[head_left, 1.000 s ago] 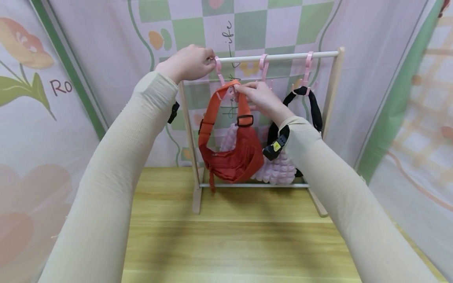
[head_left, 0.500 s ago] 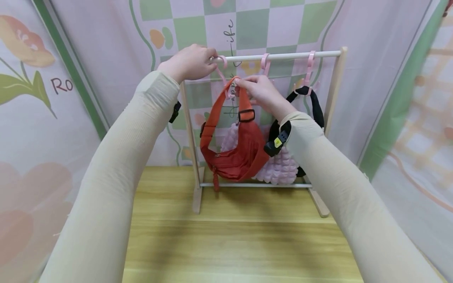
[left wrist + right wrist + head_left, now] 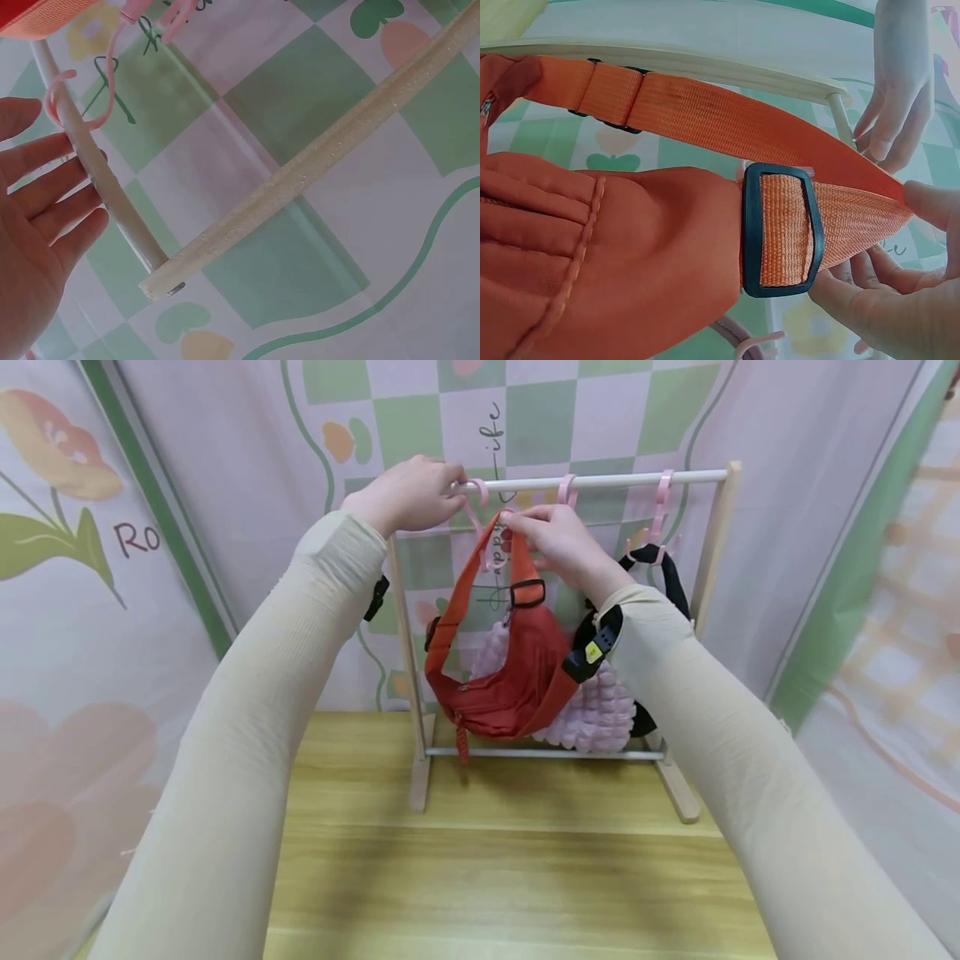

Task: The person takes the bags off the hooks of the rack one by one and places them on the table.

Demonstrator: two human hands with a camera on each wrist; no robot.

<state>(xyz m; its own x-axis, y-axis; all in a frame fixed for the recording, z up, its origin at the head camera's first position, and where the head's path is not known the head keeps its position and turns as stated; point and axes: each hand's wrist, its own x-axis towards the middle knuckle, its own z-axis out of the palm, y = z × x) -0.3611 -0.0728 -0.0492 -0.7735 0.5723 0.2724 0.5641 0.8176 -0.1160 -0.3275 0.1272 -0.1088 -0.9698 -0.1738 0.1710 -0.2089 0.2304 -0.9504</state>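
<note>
A red-orange sling bag [image 3: 501, 697] hangs from my right hand [image 3: 564, 547], whose thumb and fingers pinch the top of its strap [image 3: 727, 112]. The bag's black buckle [image 3: 782, 230] sits just below those fingers in the right wrist view. Close behind the strap is a pink hook [image 3: 478, 490] hanging on the white rail [image 3: 615, 482]; the strap looks lifted clear of it. My left hand [image 3: 414, 493] is at the rail's left end beside this hook. In the left wrist view its fairly straight fingers [image 3: 60, 191] touch the rail, with the thumb apart.
Two more pink hooks [image 3: 663, 497] hang along the rail; the right one carries a black strap [image 3: 675, 589]. A puffy pale-lilac bag [image 3: 596, 714] hangs behind the sling bag. The wooden rack stands on a wood-grain table [image 3: 510, 877] before a checked curtain [image 3: 540, 422].
My right hand has raised the strap off the pink hook, and the bag has risen and tilted slightly. The hook has swung askew. My left hand stays at the rail.
</note>
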